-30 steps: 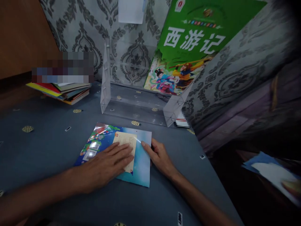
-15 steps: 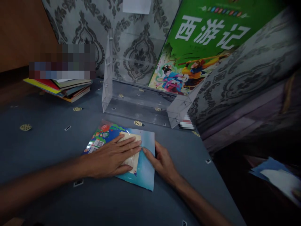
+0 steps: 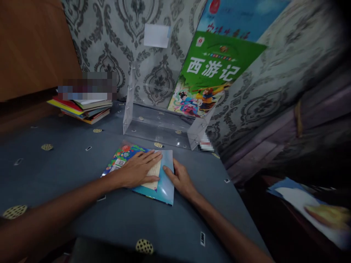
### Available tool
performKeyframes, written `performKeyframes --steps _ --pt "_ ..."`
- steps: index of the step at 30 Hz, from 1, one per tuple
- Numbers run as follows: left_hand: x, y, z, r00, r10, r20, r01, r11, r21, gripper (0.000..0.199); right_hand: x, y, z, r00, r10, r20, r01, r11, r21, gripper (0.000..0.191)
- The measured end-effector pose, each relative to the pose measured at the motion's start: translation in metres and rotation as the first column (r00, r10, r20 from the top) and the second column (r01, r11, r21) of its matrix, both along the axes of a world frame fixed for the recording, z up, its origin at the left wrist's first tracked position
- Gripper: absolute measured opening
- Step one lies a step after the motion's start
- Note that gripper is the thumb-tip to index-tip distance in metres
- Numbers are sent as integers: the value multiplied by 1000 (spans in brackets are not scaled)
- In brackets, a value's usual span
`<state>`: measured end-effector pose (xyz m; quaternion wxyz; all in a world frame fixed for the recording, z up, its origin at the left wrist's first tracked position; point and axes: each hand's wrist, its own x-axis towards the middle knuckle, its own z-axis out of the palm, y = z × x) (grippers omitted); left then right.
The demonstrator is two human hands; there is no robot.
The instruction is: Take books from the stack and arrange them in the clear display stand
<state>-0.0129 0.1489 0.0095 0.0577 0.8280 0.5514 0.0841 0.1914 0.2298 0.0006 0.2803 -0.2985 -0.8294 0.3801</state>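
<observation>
A thin, glossy book (image 3: 166, 186) lies on the cloth-covered table, showing a light blue panel on its right and a colourful, barcoded part on its left. My left hand (image 3: 141, 170) rests flat across its middle with the fingers stretched out, covering much of a cream text panel. At the book's right edge, my right hand (image 3: 182, 179) pinches it, thumb on top and the other fingers around the edge, partly hidden. Just beyond the book stands a clear acrylic rack (image 3: 157, 126).
A green picture book (image 3: 211, 69) leans upright at the rack's right side, a blue one (image 3: 241, 18) behind it. Several books (image 3: 90, 111) are stacked at the back left. Patterned wallpaper (image 3: 106, 54) rises behind. Beyond the table's right edge lies a blue and white printed item (image 3: 301, 201).
The view has shifted, showing more of the wall and of the table's near edge. Both hands keep their places on the book, the left still flat, the right still at the edge.
</observation>
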Motion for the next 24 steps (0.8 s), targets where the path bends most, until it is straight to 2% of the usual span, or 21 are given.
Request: performKeyframes --steps 8,13,19,24 --pt "11 4 2 969 237 -68 -234 971 51 81 -2 4 -8 999 -49 -7 49 998 43 24" --pt "-4 1 4 918 390 -66 -388 921 43 71 -2 9 -13 999 -44 7 45 999 -30 33" --pt "-42 -15 -1 912 402 -83 -402 915 26 64 1 9 -13 995 -90 51 93 994 -54 35" --pt "-56 -33 -3 933 353 -73 -345 934 94 62 2 10 -13 996 -84 17 85 990 -113 39"
